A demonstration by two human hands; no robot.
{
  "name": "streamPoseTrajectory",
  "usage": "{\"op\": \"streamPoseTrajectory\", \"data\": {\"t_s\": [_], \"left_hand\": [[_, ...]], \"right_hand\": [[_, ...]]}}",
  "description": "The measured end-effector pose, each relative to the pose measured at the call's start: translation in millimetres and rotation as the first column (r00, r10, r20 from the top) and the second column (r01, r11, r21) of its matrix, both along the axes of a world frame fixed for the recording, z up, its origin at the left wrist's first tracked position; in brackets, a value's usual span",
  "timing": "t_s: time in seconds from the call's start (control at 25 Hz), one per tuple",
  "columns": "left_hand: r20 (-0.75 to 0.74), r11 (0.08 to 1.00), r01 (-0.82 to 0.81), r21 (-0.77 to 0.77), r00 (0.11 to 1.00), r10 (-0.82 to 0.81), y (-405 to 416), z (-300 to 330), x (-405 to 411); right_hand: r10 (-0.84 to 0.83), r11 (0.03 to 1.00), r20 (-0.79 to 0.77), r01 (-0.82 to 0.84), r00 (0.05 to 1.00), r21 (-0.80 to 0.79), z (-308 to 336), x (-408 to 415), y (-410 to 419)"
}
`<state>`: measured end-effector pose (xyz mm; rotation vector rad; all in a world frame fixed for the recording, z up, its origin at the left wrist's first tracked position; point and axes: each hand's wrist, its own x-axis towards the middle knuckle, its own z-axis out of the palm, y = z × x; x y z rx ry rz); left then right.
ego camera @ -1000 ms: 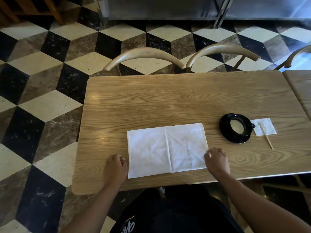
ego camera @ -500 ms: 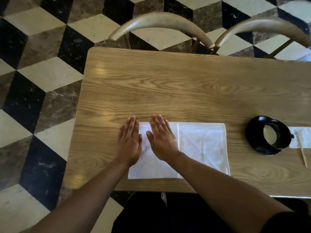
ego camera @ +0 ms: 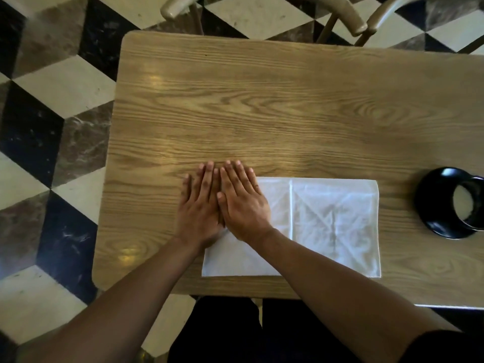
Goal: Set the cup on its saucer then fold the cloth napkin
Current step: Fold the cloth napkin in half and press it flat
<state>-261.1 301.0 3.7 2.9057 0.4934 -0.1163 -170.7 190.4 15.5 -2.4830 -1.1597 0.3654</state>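
Note:
A white cloth napkin (ego camera: 332, 224) lies flat near the table's front edge, folded into a rectangle with a seam down its middle. My left hand (ego camera: 200, 205) and my right hand (ego camera: 242, 203) press flat on its left end, side by side and touching, the right slightly over the left, fingers straight and pointing away from me. Neither hand holds anything. At the right edge of the view a black cup (ego camera: 471, 203) stands on its black saucer (ego camera: 432, 205), partly cut off.
The wooden table (ego camera: 262, 100) has a rounded left corner and a front edge close to my body. Two curved wooden chair backs (ego camera: 348, 14) stand beyond the far edge. A checkered marble floor (ego camera: 52, 127) lies to the left.
One second ago my hands rested at the napkin's two front corners. Both have moved onto its left end and now lie closer together, touching. The view has tilted down and moved closer.

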Motion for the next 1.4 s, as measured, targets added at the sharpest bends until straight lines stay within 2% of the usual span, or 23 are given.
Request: {"op": "streamPoseTrajectory", "data": {"t_s": [0.24, 0.48, 0.72, 0.88, 1.08, 1.2, 1.4], "left_hand": [[-0.044, 0.998, 0.018, 0.068, 0.999, -0.015, 1, 3, 0], [-0.035, 0.998, 0.012, 0.067, 0.999, -0.01, 1, 4, 0], [-0.031, 0.997, 0.011, 0.08, 0.999, -0.008, 3, -1, -1], [-0.02, 0.996, 0.019, 0.081, 1.0, -0.018, 4, -6, -2], [-0.043, 0.997, 0.014, 0.075, 0.999, -0.011, 3, -3, 0], [-0.064, 0.997, 0.017, 0.081, 0.998, -0.012, 3, -1, 1], [-0.035, 0.995, 0.031, 0.09, 0.999, -0.028, 3, -3, -2]], "right_hand": [[-0.051, 0.996, 0.065, 0.055, 0.997, -0.072, -4, 12, -28], [-0.052, 0.983, 0.203, 0.086, 0.978, -0.161, -12, 56, -102], [-0.2, 0.947, 0.221, 0.246, 0.954, -0.206, -12, 107, -191], [-0.184, 0.943, 0.207, 0.231, 0.961, -0.238, -9, 119, -211], [-0.252, 0.933, 0.145, 0.28, 0.957, -0.227, 0, 112, -195], [-0.301, 0.942, 0.077, 0.309, 0.95, -0.133, 9, 88, -151], [-0.036, 0.998, -0.103, 0.031, 0.994, -0.052, 17, 8, -22]]}}
